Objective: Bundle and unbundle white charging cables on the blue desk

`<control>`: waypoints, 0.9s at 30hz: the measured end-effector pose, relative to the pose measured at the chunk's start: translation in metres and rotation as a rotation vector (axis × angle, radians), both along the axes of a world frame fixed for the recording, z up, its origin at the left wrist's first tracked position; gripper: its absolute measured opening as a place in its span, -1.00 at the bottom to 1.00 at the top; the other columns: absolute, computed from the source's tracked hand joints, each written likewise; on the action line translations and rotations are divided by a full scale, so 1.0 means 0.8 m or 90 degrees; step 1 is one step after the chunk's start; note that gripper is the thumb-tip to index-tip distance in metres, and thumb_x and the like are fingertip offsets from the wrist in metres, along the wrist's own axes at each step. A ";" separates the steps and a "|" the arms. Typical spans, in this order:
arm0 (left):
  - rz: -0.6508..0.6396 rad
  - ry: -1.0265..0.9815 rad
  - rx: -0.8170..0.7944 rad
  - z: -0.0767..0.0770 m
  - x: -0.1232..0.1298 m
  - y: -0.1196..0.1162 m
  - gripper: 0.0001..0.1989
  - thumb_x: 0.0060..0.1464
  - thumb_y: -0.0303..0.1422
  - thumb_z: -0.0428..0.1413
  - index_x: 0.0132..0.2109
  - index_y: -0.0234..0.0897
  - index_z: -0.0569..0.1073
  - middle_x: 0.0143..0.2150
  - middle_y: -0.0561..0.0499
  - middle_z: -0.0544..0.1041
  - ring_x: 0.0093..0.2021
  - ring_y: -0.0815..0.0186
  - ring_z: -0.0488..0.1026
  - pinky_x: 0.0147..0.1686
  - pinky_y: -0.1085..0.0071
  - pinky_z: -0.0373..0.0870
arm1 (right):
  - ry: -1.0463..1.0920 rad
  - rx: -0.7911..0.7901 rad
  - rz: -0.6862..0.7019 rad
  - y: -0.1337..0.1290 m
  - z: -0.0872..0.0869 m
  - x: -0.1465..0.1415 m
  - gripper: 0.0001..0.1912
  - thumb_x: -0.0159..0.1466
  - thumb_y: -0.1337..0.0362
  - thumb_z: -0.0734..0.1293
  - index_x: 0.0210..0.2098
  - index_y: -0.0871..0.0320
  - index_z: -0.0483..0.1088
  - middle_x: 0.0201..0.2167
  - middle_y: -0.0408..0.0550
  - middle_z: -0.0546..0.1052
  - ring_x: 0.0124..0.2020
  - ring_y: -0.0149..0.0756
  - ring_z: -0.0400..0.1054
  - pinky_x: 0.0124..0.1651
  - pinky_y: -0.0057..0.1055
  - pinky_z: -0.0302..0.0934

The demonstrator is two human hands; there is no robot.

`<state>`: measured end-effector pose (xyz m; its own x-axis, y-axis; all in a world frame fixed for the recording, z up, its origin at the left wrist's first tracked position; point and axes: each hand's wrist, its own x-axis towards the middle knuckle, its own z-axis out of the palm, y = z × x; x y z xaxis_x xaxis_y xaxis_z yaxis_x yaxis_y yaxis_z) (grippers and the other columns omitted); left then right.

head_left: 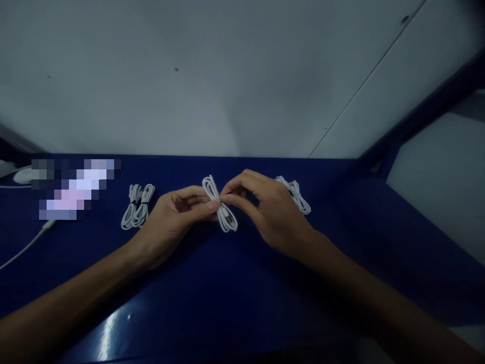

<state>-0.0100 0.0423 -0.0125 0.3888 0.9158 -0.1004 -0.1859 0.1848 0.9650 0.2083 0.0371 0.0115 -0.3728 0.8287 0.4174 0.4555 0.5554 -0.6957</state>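
A white cable bundle (229, 218), folded into loops and narrow at its middle, is held up above the blue table. My left hand (176, 215) grips it from the left, thumb in front and fingers behind. From the right, my right hand (267, 207) pinches at the bundle's middle with thumb and index finger. What those fingertips hold is too small to make out. A metal plug end shows in the lower loops. Two white cable bundles with black ties (141, 206) lie left of my left hand. More white cable bundles (300, 198) lie behind my right hand, partly hidden.
The blue table (227, 293) reaches back to a pale wall (189, 91). At the far left are a pixelated bright object (78, 189) with a white cable (25, 250) running from it, and a white rounded item (22, 175). A blue frame bar (428, 111) slants at right.
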 end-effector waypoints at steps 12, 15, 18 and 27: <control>0.186 0.422 0.676 0.005 -0.008 -0.019 -0.83 0.30 -0.44 0.34 -0.01 -0.13 0.71 -0.02 -0.05 0.74 -0.02 0.18 0.66 0.10 0.24 0.55 | 0.248 -0.347 0.011 -0.003 -0.007 -0.008 -0.78 0.43 0.10 0.51 -0.22 0.13 0.61 -0.27 -0.07 0.65 -0.25 -0.27 0.49 -0.12 -0.28 0.37; 0.194 0.459 0.848 -0.002 -0.018 -0.014 -0.74 0.29 -0.52 0.32 0.04 -0.10 0.72 0.02 -0.06 0.74 0.02 0.16 0.65 0.06 0.23 0.55 | 0.311 -0.495 0.032 -0.002 -0.007 -0.009 -0.73 0.39 0.08 0.54 -0.29 0.16 0.60 -0.28 -0.08 0.61 -0.29 -0.33 0.42 -0.13 -0.31 0.36; 0.232 0.458 0.913 -0.007 -0.020 -0.010 -0.71 0.26 -0.54 0.34 0.02 -0.06 0.73 -0.08 0.00 0.73 -0.15 0.25 0.65 -0.13 0.34 0.56 | 0.334 -0.543 0.044 -0.003 -0.007 -0.010 -0.69 0.40 0.07 0.53 -0.34 0.18 0.59 -0.29 -0.10 0.58 -0.31 -0.37 0.39 -0.14 -0.32 0.35; 0.138 0.070 0.206 -0.002 -0.004 -0.011 -0.83 0.38 -0.24 0.29 0.00 -0.20 0.68 -0.11 -0.06 0.74 -0.08 0.20 0.71 0.05 0.27 0.65 | 0.186 -0.060 -0.064 -0.006 -0.013 -0.014 -0.91 0.51 0.29 0.44 -0.16 0.14 0.58 -0.22 -0.09 0.65 -0.18 -0.27 0.55 -0.07 -0.27 0.43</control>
<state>-0.0134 0.0338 -0.0139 0.1856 0.9667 0.1760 -0.0797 -0.1637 0.9833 0.1968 0.0325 0.0014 -0.1624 0.8958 0.4138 0.2789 0.4439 -0.8515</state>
